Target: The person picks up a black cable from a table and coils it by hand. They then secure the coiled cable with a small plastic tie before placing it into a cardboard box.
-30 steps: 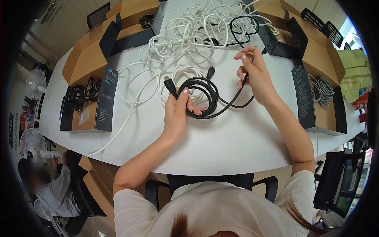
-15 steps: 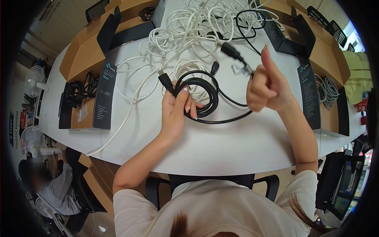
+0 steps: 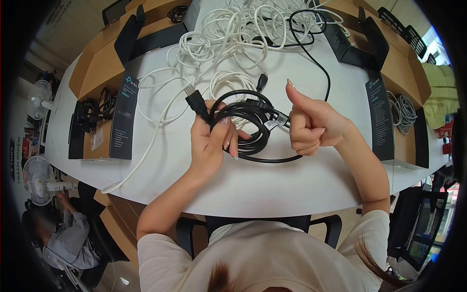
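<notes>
My left hand (image 3: 208,141) is closed around a coiled black HDMI cable (image 3: 258,141), held above the table. One plug (image 3: 196,102) of it sticks out past the fingers, its metal end pointing away from me. My right hand (image 3: 314,127), thumb raised and fingers curled, grips the same cable close to its other end. That end's plug (image 3: 258,103) lies against the top of the coil, with a white label (image 3: 275,121) beside it. Behind the coil, a loop of white cable (image 3: 228,82) and another black plug (image 3: 262,82) lie on the table.
A tangle of white cables (image 3: 243,24) covers the back of the white table (image 3: 292,194). Open boxes stand left (image 3: 121,121) and right (image 3: 382,117), holding black cables (image 3: 95,112) and a grey cable (image 3: 403,114). A person (image 3: 73,238) sits at the left near a fan (image 3: 39,180).
My right hand has moved left and slightly down, bringing the loose plug from the upper right onto the coil. My left hand has shifted slightly left with the coil.
</notes>
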Action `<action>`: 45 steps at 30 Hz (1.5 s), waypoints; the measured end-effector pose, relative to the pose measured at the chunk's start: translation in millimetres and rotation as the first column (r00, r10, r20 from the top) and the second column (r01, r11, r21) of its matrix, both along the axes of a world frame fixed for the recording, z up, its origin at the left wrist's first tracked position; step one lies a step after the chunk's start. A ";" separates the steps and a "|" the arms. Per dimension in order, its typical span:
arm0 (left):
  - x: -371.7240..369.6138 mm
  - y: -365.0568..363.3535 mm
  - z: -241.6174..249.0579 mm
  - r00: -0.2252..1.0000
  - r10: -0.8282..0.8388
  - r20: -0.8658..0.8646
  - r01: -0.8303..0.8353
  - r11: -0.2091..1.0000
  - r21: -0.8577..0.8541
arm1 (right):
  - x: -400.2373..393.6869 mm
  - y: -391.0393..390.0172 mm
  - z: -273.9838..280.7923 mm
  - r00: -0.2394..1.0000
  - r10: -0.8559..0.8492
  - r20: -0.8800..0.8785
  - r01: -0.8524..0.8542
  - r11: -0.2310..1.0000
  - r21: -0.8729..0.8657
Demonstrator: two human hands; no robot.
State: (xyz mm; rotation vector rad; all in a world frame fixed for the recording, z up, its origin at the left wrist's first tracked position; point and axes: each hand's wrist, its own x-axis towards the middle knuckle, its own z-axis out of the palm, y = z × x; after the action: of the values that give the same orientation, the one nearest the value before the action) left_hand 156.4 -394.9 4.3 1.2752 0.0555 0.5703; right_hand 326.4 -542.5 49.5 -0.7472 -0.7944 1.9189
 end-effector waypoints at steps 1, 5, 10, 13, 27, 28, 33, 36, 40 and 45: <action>-0.7 -0.9 -0.4 1.000 -0.024 -0.001 0.024 1.000 -0.008 | -0.6 0.3 0.1 1.000 -0.002 0.022 0.002 1.000 -0.005; 1.0 0.9 -3.4 0.994 -0.093 -0.055 0.089 0.994 -0.068 | -10.7 0.0 10.2 0.889 -0.177 0.423 0.166 0.984 0.063; 3.7 -5.1 -4.3 0.991 -0.084 -0.109 0.076 0.995 -0.070 | -28.0 6.2 12.4 0.568 -0.448 0.691 0.432 0.876 0.214; 1.5 2.5 -7.9 0.986 -0.154 -0.063 0.145 0.981 -0.131 | -34.6 9.0 -6.5 0.312 -0.677 0.667 0.377 0.732 0.567; 0.8 -14.6 -0.2 0.992 -0.032 -0.122 0.009 0.983 -0.186 | -35.0 17.7 -13.7 0.285 -0.870 0.402 0.638 0.486 0.598; 2.1 -11.9 0.4 0.991 0.003 -0.133 -0.033 0.975 -0.219 | -33.9 19.6 -15.8 0.315 -0.882 0.350 0.631 0.470 0.617; 6.1 -7.5 3.0 0.986 0.107 -0.131 -0.138 0.957 -0.255 | -48.2 19.1 -13.9 0.330 -0.908 0.259 0.708 0.420 0.567; 4.9 -8.4 3.2 0.990 0.064 -0.129 -0.093 0.966 -0.240 | -50.5 19.8 -10.2 0.316 -0.918 0.240 0.732 0.397 0.553; 0.0 -13.7 0.0 0.993 -0.059 -0.105 0.036 0.977 -0.212 | -53.0 19.1 -12.9 0.328 -0.903 0.277 0.713 0.429 0.555; -2.7 -22.9 -1.9 0.976 -0.192 -0.104 0.176 0.973 -0.150 | -59.2 18.5 -16.4 0.202 -0.943 0.265 0.701 0.328 0.634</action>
State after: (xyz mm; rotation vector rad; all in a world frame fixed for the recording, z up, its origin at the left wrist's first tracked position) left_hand 153.6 -417.7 2.4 1.1615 0.0736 0.3246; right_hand 267.3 -524.0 33.1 -1.2422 -0.8116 0.3969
